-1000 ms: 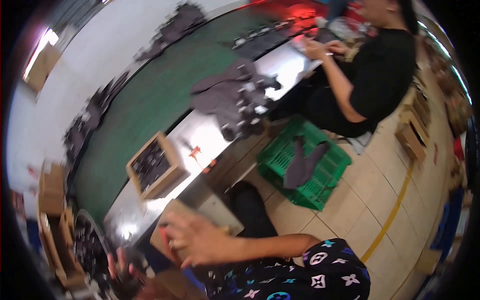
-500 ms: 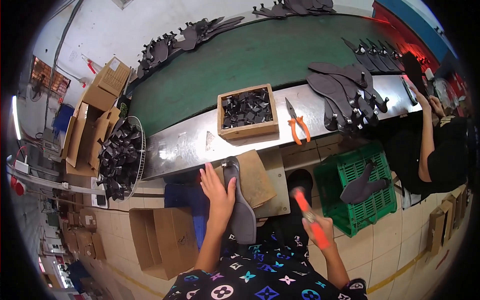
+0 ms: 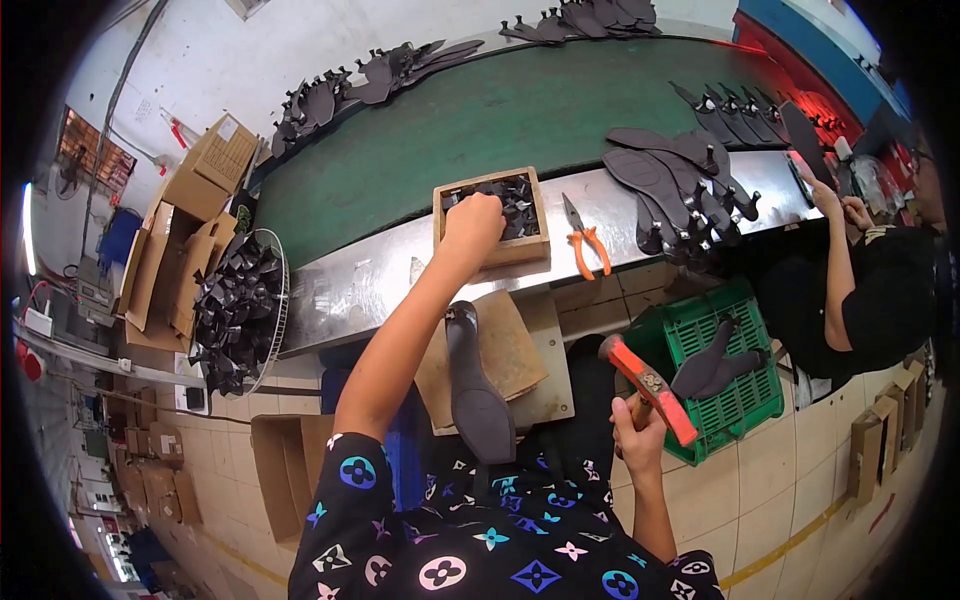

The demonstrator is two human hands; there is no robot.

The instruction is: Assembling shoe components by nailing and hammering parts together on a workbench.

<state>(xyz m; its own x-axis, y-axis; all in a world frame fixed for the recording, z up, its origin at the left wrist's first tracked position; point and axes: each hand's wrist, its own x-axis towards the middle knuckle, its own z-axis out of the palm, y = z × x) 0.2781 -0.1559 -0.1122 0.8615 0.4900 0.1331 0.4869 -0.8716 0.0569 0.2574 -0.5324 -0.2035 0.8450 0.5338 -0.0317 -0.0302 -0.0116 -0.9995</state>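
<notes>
Nearest to the person, the right hand (image 3: 640, 425) was closed around the handle of an orange hammer (image 3: 648, 385), whose head pointed up and to the left, above the lap. Just beside it, a dark shoe sole (image 3: 475, 385) stood on a last over a brown work board (image 3: 505, 350), with nobody holding it. A green plastic crate (image 3: 745, 375) with dark pieces inside was on the floor to the right.

Further away, the left hand (image 3: 470, 225) was stretched to the small wooden box (image 3: 492, 218) on the metal shelf (image 3: 370, 280), its fingers bent down into the small black parts there. If they already pinched one, I cannot tell. Orange pliers (image 3: 582, 240) lay just beside the box.

It seemed the step in hand was to fetch a small part for the sole. The next move would probably need a firm pinch on one piece only, then bringing it back to the sole while the hammer waited ready.

Beyond the shelf ran the green conveyor belt (image 3: 480, 120) with more soles.
</notes>
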